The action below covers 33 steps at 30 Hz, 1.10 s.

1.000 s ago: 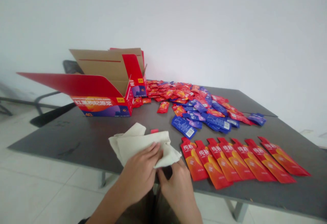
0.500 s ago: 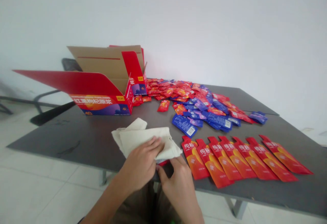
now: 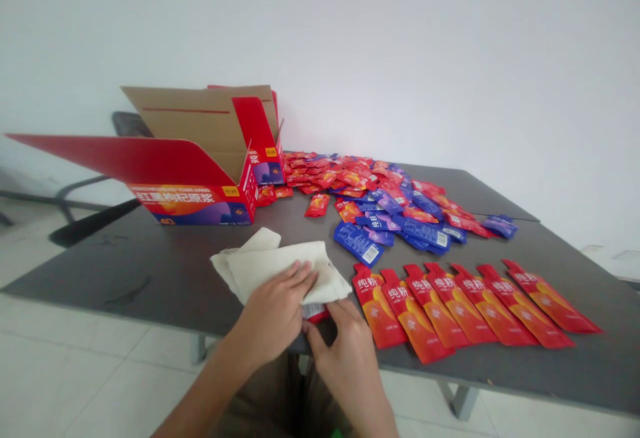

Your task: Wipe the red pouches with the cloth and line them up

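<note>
A folded cream cloth [image 3: 280,261] lies near the front edge of the table. My left hand [image 3: 277,308] is closed on it, its fingers pressed together over the right part. Beneath the cloth a red pouch [image 3: 323,316] with a white label shows only at its lower end; the cloth and hands hide the rest. My right hand [image 3: 345,341] holds this pouch at its right side, with thumb and forefinger at the edge. Just right of that hand, several red-orange pouches [image 3: 425,321] lie face up in a slanted, partly overlapping row.
Behind the row spreads a heap of red and blue pouches [image 3: 370,191]. An open red carton [image 3: 200,205] stands at the left, its flaps raised, with another carton [image 3: 270,168] behind it. The dark table [image 3: 90,281] meets a white wall; a black chair [image 3: 93,221] is at the left.
The view has shifted slightly, so the things on the table sit a little further left. More of the label on the pouch under the cloth now shows. Both hands keep their hold.
</note>
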Each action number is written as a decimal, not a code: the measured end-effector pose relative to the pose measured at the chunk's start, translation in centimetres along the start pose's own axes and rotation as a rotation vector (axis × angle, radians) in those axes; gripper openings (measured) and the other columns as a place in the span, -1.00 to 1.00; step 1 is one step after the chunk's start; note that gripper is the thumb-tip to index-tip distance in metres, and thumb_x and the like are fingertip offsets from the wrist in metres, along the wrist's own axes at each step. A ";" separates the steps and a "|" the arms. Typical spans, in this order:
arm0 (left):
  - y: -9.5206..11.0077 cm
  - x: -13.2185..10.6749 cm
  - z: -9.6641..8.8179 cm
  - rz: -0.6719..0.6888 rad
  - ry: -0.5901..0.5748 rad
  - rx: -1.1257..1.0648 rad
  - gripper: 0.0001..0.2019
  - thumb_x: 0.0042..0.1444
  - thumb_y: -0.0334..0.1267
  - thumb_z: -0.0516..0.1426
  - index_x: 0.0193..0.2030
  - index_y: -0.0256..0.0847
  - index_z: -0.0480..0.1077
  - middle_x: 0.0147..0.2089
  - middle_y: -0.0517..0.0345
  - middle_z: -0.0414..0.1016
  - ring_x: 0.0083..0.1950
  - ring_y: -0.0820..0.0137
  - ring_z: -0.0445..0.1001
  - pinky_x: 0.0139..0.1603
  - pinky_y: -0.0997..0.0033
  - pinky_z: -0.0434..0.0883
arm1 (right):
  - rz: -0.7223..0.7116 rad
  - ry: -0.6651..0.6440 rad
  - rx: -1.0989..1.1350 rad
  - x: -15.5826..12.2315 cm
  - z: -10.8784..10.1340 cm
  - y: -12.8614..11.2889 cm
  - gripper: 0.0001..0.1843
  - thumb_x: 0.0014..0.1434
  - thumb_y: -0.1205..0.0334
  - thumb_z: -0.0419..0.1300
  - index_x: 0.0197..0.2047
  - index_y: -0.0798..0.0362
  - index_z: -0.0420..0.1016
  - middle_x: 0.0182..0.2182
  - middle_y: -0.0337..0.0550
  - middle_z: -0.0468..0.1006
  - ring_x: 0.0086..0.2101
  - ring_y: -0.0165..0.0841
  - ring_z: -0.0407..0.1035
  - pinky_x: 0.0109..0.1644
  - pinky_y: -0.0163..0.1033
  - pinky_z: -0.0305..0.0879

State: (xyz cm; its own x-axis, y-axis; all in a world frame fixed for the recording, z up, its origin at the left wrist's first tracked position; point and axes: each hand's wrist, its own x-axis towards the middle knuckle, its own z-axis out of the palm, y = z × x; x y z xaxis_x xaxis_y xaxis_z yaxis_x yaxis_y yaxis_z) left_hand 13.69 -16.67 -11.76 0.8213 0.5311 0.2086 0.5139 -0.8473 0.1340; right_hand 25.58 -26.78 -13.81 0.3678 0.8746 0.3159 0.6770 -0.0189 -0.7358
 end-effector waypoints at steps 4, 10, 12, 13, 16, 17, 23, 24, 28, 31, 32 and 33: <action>-1.4 2.0 0.2 -0.050 -0.006 0.059 -0.42 0.06 -0.54 -0.07 0.27 -0.40 0.24 0.31 -0.13 0.28 0.36 0.22 0.19 0.34 0.18 0.21 | 0.003 0.012 0.009 -0.1 0.0 -0.1 -0.51 0.07 0.33 0.24 0.11 0.13 0.43 0.07 0.06 0.47 0.08 -0.14 0.34 0.17 -0.09 0.29; 1.3 -2.1 0.2 0.110 0.028 -0.021 -0.39 0.03 -0.56 -0.08 0.28 -0.32 0.24 0.36 -0.05 0.19 0.40 0.31 0.09 0.38 0.20 0.17 | 0.014 -0.005 -0.002 0.0 0.0 -0.1 -0.57 0.03 0.45 0.18 0.02 0.08 0.49 -0.08 0.02 0.54 -0.01 -0.13 0.41 0.09 -0.08 0.34; 0.9 -1.5 0.1 0.092 0.017 -0.040 -0.39 0.03 -0.56 -0.08 0.28 -0.32 0.25 0.36 -0.05 0.20 0.40 0.31 0.10 0.38 0.20 0.17 | 0.013 -0.005 -0.012 0.0 0.1 0.0 -0.59 0.05 0.41 0.19 0.01 0.09 0.50 -0.09 0.03 0.54 -0.01 -0.12 0.41 0.09 -0.07 0.34; 0.4 -0.7 0.0 0.063 0.006 -0.037 -0.39 0.03 -0.56 -0.08 0.28 -0.33 0.24 0.35 -0.06 0.21 0.39 0.30 0.12 0.37 0.19 0.17 | 0.018 -0.005 -0.013 0.0 0.1 0.0 -0.61 0.06 0.38 0.21 0.01 0.10 0.50 -0.08 0.04 0.54 -0.01 -0.12 0.41 0.09 -0.07 0.34; -1.3 1.7 0.0 -0.039 -0.005 0.015 -0.39 0.03 -0.56 -0.08 0.28 -0.38 0.24 0.31 -0.11 0.27 0.36 0.25 0.19 0.34 0.18 0.21 | 0.014 0.002 -0.012 0.0 0.0 0.0 -0.54 0.08 0.32 0.24 0.08 0.14 0.46 0.03 0.07 0.50 0.06 -0.13 0.37 0.14 -0.08 0.31; -1.5 2.0 0.0 -0.052 -0.002 0.037 -0.40 0.03 -0.56 -0.08 0.27 -0.40 0.24 0.30 -0.13 0.27 0.35 0.24 0.20 0.34 0.17 0.21 | 0.007 0.010 -0.010 0.0 0.0 0.0 -0.51 0.08 0.32 0.24 0.12 0.15 0.43 0.06 0.07 0.47 0.07 -0.13 0.35 0.16 -0.08 0.30; 1.4 -1.5 0.3 0.089 0.025 0.035 -0.37 0.01 -0.56 -0.08 0.28 -0.35 0.23 0.36 -0.06 0.19 0.39 0.30 0.11 0.38 0.21 0.16 | -0.012 0.022 -0.002 0.0 0.1 0.0 -0.62 0.03 0.44 0.19 -0.04 0.07 0.53 -0.11 0.01 0.56 -0.05 -0.14 0.44 0.05 -0.10 0.37; 1.6 -1.7 0.3 0.091 0.021 0.027 -0.37 0.01 -0.56 -0.08 0.28 -0.34 0.23 0.36 -0.05 0.19 0.39 0.31 0.11 0.38 0.21 0.16 | -0.011 0.024 -0.007 0.0 0.1 0.0 -0.61 0.04 0.44 0.18 -0.03 0.07 0.52 -0.11 0.01 0.56 -0.04 -0.13 0.43 0.05 -0.09 0.37; -0.4 0.6 0.0 -0.014 -0.024 0.041 -0.38 0.04 -0.56 -0.09 0.29 -0.34 0.23 0.34 -0.05 0.23 0.37 0.29 0.16 0.36 0.21 0.18 | 0.009 -0.002 -0.015 0.0 0.2 0.2 -0.61 0.08 0.35 0.22 0.02 0.12 0.50 -0.02 0.05 0.53 0.01 -0.12 0.40 0.10 -0.08 0.34; -1.9 2.6 0.0 -0.070 -0.042 0.074 -0.40 0.05 -0.56 -0.10 0.28 -0.41 0.24 0.32 -0.13 0.26 0.36 0.27 0.19 0.36 0.21 0.17 | 0.009 0.004 0.006 0.0 0.2 0.2 -0.48 0.07 0.32 0.24 0.13 0.14 0.41 0.10 0.06 0.45 0.09 -0.15 0.34 0.17 -0.09 0.29; -1.9 2.5 0.0 -0.057 -0.041 0.077 -0.40 0.04 -0.56 -0.10 0.28 -0.42 0.23 0.32 -0.14 0.25 0.36 0.28 0.18 0.36 0.21 0.16 | 0.012 0.006 0.016 0.0 0.1 0.1 -0.48 0.06 0.32 0.25 0.13 0.13 0.42 0.10 0.05 0.45 0.09 -0.15 0.34 0.17 -0.10 0.29; -1.5 2.0 0.1 -0.032 -0.037 0.075 -0.39 0.04 -0.56 -0.10 0.28 -0.42 0.22 0.33 -0.14 0.23 0.37 0.29 0.16 0.36 0.21 0.16 | 0.020 0.003 0.025 0.0 0.1 0.0 -0.51 0.06 0.34 0.25 0.09 0.11 0.45 0.06 0.03 0.48 0.06 -0.15 0.36 0.15 -0.10 0.30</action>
State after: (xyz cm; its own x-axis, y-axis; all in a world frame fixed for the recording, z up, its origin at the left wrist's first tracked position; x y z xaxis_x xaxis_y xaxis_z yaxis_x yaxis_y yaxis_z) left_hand 14.62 -14.35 -11.64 0.8120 0.5584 0.1698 0.5558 -0.8286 0.0668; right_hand 25.55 -26.69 -13.87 0.3835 0.8724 0.3029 0.6535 -0.0246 -0.7565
